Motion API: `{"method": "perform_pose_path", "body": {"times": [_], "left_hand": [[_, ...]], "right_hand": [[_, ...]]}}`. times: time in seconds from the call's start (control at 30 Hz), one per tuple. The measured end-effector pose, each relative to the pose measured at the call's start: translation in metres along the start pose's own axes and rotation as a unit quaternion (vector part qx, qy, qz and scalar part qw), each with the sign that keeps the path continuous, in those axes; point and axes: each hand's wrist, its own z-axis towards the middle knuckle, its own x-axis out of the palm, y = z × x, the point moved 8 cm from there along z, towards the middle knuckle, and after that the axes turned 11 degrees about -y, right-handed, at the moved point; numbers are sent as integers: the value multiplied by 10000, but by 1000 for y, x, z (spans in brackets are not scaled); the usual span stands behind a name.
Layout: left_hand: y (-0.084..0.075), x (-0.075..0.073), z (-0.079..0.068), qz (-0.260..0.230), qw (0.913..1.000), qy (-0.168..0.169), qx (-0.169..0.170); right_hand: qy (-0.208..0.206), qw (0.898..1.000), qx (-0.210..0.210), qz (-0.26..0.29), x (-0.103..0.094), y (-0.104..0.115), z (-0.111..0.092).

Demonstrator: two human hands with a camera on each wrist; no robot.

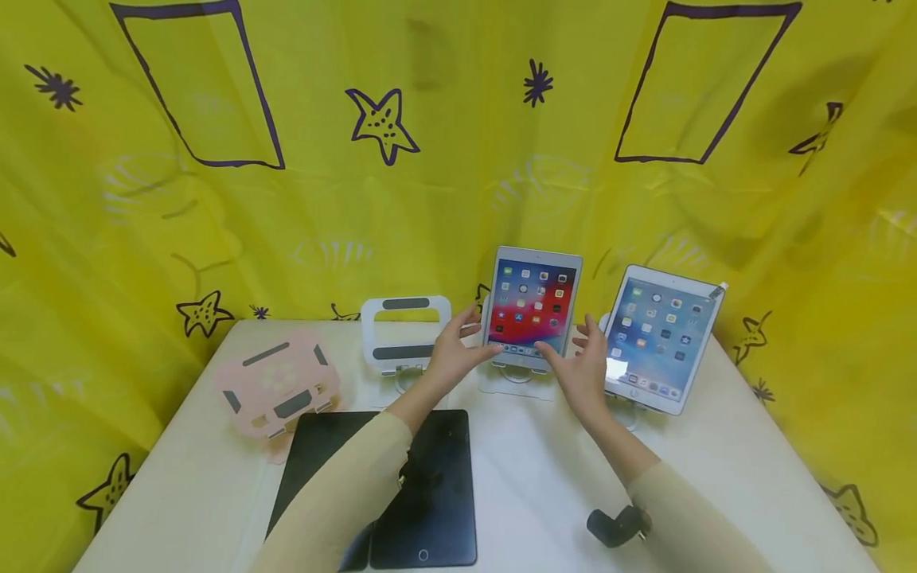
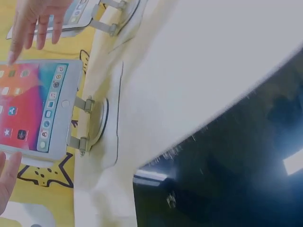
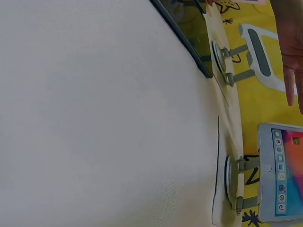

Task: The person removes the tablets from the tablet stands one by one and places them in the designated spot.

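A white tablet (image 1: 533,306) with a lit red and blue screen stands tilted on a stand (image 1: 517,374) at the table's back. My left hand (image 1: 453,350) is at its left side, fingers spread, the thumb in front of the lower screen edge. On the other side my right hand (image 1: 582,366) is held with fingers extended and thumb before the lower edge. The left wrist view shows the right hand (image 2: 40,21) beside the tablet (image 2: 47,106); in the right wrist view the left hand (image 3: 291,52) has straight fingers. Whether either thumb touches the glass, I cannot tell.
A second lit tablet (image 1: 662,338) leans on a stand at the right. Left of the middle is a white stand (image 1: 368,334), and a pink stand (image 1: 275,378) stands farther left. Dark tablets (image 1: 430,509) lie flat in front. A yellow curtain (image 1: 458,199) hangs behind the table.
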Motion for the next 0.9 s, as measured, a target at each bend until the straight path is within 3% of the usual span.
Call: {"method": "perform_pose_path", "body": {"times": [0.33, 0.63, 0.9], "left_hand": [[-16, 10, 21, -229, 9984, -33, 516], [-13, 17, 28, -1, 9996, -192, 201], [-14, 23, 28, -245, 9996, -105, -35]], "right_hand": [[47, 9992, -105, -388, 12, 0, 23], [11, 9992, 42, -386, 22, 4, 28], [-150, 9991, 125, -378, 17, 3, 29]]}}
